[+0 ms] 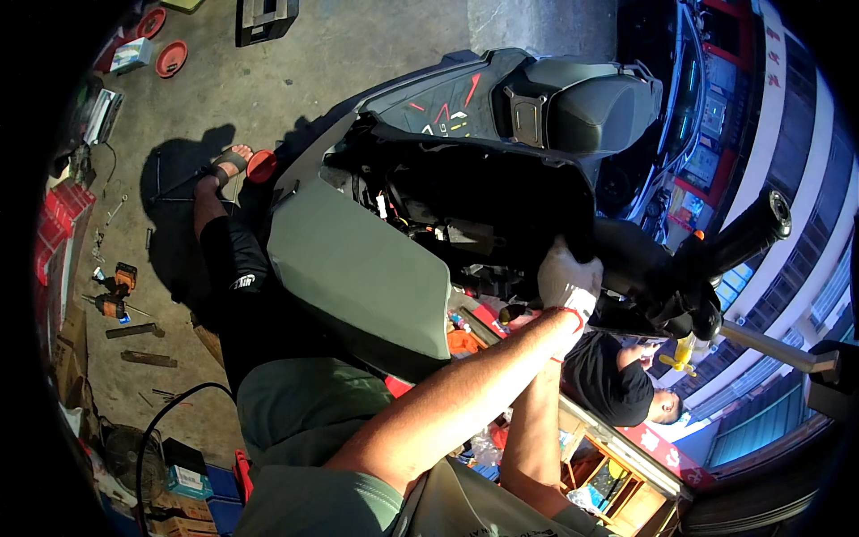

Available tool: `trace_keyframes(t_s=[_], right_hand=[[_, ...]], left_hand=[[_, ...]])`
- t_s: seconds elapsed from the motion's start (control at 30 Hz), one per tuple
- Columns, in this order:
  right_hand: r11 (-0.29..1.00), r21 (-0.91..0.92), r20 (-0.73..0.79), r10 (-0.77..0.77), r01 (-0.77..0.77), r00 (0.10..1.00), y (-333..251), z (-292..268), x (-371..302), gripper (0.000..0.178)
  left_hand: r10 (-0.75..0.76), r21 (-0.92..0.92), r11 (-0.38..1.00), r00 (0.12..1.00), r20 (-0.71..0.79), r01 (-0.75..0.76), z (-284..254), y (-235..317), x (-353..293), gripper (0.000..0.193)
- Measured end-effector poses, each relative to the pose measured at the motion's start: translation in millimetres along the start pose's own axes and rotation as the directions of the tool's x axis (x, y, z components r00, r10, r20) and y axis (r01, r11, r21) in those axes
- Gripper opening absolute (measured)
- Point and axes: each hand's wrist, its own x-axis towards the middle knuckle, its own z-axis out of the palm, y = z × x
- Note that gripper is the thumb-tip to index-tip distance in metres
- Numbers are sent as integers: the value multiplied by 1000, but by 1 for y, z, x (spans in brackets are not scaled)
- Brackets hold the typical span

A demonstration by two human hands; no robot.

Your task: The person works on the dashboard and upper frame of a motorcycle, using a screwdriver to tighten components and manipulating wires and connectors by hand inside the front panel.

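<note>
A grey-green scooter fills the middle, its front body opened around a dark cavity with exposed wires. At that cavity's right edge, beside the steering column, is my left hand in a white glove, a red cord round its wrist. Its fingers are curled against the dark parts; what they grip, if anything, is hidden. My right forearm rises from the lower edge and passes behind the left wrist. The right hand itself is concealed there. A black handlebar grip sticks out on the right.
On the concrete floor at left lie a cordless drill, a wrench and metal bars. A red dish sits by a sandalled foot. Another person in black is beyond the scooter. A wooden shelf stands lower right.
</note>
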Motion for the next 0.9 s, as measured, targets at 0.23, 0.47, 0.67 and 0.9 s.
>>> trace_keyframes(t_s=[0.23, 0.47, 0.67, 0.9], right_hand=[[970, 221, 198, 54, -98, 979, -7, 41, 5, 44], [991, 129, -83, 34, -23, 996, -10, 71, -7, 42], [989, 150, -113, 28, -10, 993, -9, 75, -8, 39], [994, -88, -41, -71, 67, 997, -8, 61, 3, 44]], left_hand=[[65, 82, 995, 997, -32, -63, 6, -13, 4, 59], [169, -85, 983, 980, 108, -161, 7, -22, 13, 54], [181, -53, 983, 978, 105, -176, 6, -27, 17, 48], [258, -142, 959, 963, 76, -246, 13, -38, 12, 63]])
